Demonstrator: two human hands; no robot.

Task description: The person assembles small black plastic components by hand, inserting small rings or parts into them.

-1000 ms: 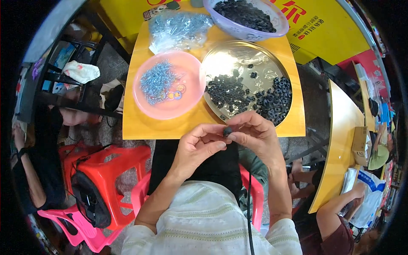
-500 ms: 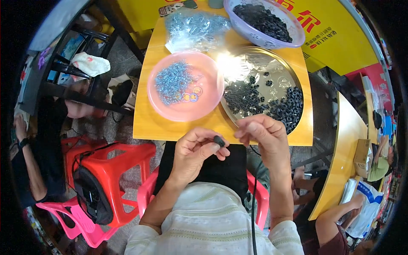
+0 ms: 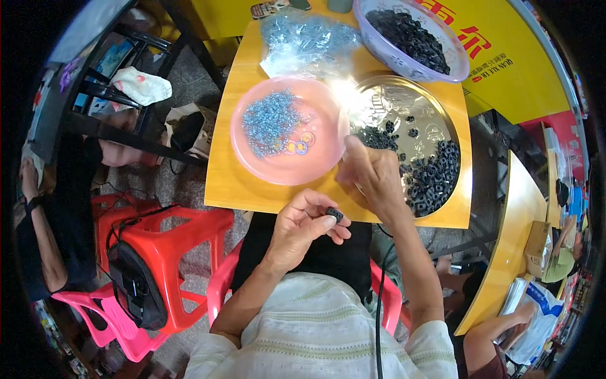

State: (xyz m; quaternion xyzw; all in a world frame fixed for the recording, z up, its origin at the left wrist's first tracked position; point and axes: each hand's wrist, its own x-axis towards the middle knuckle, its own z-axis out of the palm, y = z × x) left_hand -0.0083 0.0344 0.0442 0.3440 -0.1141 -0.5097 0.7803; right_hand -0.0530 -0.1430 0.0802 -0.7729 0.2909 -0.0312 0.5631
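Observation:
My left hand (image 3: 306, 222) pinches a small black ring-shaped part (image 3: 334, 215) between thumb and fingers, just below the yellow table's (image 3: 230, 183) near edge. My right hand (image 3: 371, 177) reaches forward over the table edge, between the pink bowl (image 3: 328, 151) and the round metal tray (image 3: 404, 101); whether it holds anything cannot be seen. The pink bowl carries a heap of small blue-grey metal pieces (image 3: 268, 120). Many black ring parts (image 3: 435, 174) lie in the metal tray.
A lilac basket (image 3: 442, 60) of black parts and a clear plastic bag (image 3: 303, 41) sit at the table's far side. Red and pink plastic stools (image 3: 170, 243) stand at my left, one bearing a black bag (image 3: 129, 284). Other people sit left and lower right.
My hands have come apart: the right hand left the black part and moved forward toward the bowl and tray. The left hand keeps the part.

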